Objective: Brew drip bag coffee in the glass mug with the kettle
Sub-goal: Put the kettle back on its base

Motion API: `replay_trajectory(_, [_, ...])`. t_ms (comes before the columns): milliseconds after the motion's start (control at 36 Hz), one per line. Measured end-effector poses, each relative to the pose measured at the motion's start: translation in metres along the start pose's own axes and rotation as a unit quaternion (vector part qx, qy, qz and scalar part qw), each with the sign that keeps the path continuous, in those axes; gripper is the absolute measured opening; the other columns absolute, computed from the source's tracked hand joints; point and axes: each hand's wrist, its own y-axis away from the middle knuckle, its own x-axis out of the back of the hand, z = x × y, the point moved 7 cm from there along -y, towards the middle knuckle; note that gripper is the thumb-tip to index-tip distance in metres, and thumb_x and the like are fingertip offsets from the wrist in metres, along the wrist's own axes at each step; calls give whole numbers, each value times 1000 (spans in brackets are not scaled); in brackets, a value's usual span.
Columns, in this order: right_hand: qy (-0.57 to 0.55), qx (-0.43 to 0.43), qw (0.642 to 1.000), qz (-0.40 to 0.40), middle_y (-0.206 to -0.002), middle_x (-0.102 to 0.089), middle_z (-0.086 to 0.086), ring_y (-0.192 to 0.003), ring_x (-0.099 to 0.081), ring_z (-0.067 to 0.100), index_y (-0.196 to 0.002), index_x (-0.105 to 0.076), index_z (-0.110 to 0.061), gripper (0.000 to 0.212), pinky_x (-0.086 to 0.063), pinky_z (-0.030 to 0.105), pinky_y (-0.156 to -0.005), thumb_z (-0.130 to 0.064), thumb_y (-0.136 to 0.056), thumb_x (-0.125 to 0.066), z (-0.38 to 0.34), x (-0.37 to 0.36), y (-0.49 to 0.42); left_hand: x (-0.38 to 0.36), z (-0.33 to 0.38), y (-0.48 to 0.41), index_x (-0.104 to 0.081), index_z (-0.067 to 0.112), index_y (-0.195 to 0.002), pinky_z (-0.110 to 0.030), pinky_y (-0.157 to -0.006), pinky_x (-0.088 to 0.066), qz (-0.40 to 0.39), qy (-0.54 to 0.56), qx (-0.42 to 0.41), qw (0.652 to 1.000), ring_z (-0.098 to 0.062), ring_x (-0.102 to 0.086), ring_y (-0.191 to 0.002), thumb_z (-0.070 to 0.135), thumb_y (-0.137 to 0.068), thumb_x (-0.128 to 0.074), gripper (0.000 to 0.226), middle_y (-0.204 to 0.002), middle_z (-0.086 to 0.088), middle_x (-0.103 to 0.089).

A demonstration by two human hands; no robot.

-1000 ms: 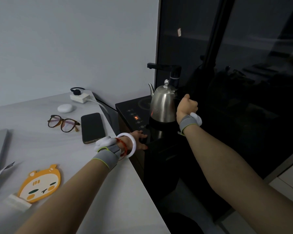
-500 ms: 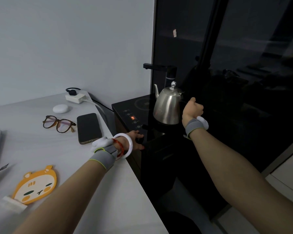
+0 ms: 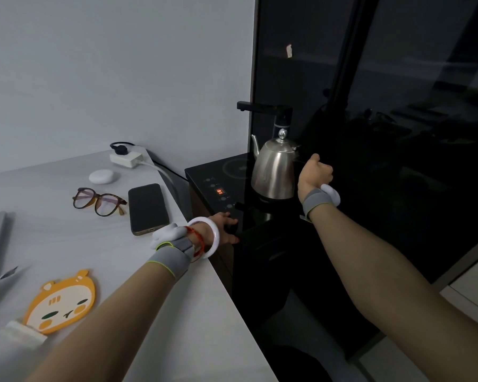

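A steel kettle [image 3: 273, 172] with a thin spout stands over the round heating pad of a black tea unit [image 3: 204, 172]; I cannot tell whether it touches the pad. My right hand [image 3: 315, 172] is curled in a fist at the kettle's right side, gripping its dark handle, which is hardly visible. My left hand [image 3: 222, 227] rests with spread fingers on the unit's front left corner, below the button row. A red display [image 3: 220, 191] glows on the panel. No glass mug or drip bag is in view.
A black water spout [image 3: 265, 108] rises behind the kettle. On the white table [image 3: 177, 299] lie a phone [image 3: 147, 208], glasses [image 3: 98, 201], a white puck [image 3: 101, 177], a power strip [image 3: 126, 158], an orange coaster [image 3: 62, 304] and a torn wrapper [image 3: 0, 277]. Dark glass fills the right.
The kettle and my right hand have shifted a little to the right, away from under the water spout. My left hand stays on the unit's front corner.
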Motion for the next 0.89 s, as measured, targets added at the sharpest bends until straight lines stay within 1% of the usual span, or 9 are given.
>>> replay_trajectory(111, [1,5,1000,-13,-50,-43,2,-44,-38,17,-48,-39,-9,47,-29,27,-45,-25,-92,-43,-2,-4,6,0,0,1,-35,23,-144,-33,-117,-18,5,-2,1,1000,-24,-19,-144,33,-85,-62,65,-157,-2,-16])
replay_trajectory(306, [10,24,999,-29,-49,-41,3,-44,-37,18,-47,-38,-9,49,-30,28,-46,-25,-93,-43,-5,-8,10,1,2,2,-34,23,-143,-32,-117,-17,7,-3,0,1000,-24,-19,-144,32,-86,-62,65,-157,-2,-16])
replay_trajectory(389, [2,28,999,-28,-47,-38,2,-42,-33,17,-46,-35,-10,49,-28,27,-45,-23,-92,-44,-5,-7,12,1,2,2,-33,22,-144,-32,-117,-17,6,-3,0,1000,-24,-18,-144,32,-86,-61,65,-157,-3,-16])
replay_trajectory(584, [-41,-1,999,-30,-44,-36,1,-40,-31,17,-45,-31,-11,50,-28,27,-45,-23,-92,-44,-5,-24,27,2,2,3,-36,22,-143,-33,-117,-18,10,4,-3,1000,-24,-20,-144,31,-86,-62,64,-157,-2,-17])
replay_trajectory(723, [-60,4,997,-45,-47,-42,2,-43,-38,18,-46,-37,-11,53,-32,27,-47,-28,-94,-44,-29,-52,34,2,0,1,-36,21,-143,-32,-116,-21,-6,11,-5,1000,-24,-22,-143,32,-87,-61,62,-156,-3,-18])
replay_trajectory(779, [-67,-1,996,-51,-49,-46,2,-45,-42,19,-46,-40,-10,52,-35,27,-50,-31,-94,-44,-33,-67,33,6,-3,0,-36,21,-143,-32,-116,-21,1,10,-6,1000,-24,-22,-143,31,-87,-61,63,-156,-3,-18])
replay_trajectory(862, [-60,-4,997,-43,-53,-50,3,-48,-47,21,-48,-42,-11,51,-40,30,-54,-33,-94,-43,-29,-69,26,-1,4,-2,-34,21,-144,-32,-116,-20,-13,10,-15,1000,-24,-21,-143,31,-88,-60,63,-156,-3,-17])
replay_trajectory(890, [-62,-10,997,-52,-53,-50,3,-48,-47,21,-48,-42,-11,51,-40,30,-55,-33,-94,-43,-25,-82,29,2,-4,-3,-35,21,-144,-32,-116,-20,-14,6,-8,1000,-24,-21,-143,31,-88,-60,62,-156,-3,-17])
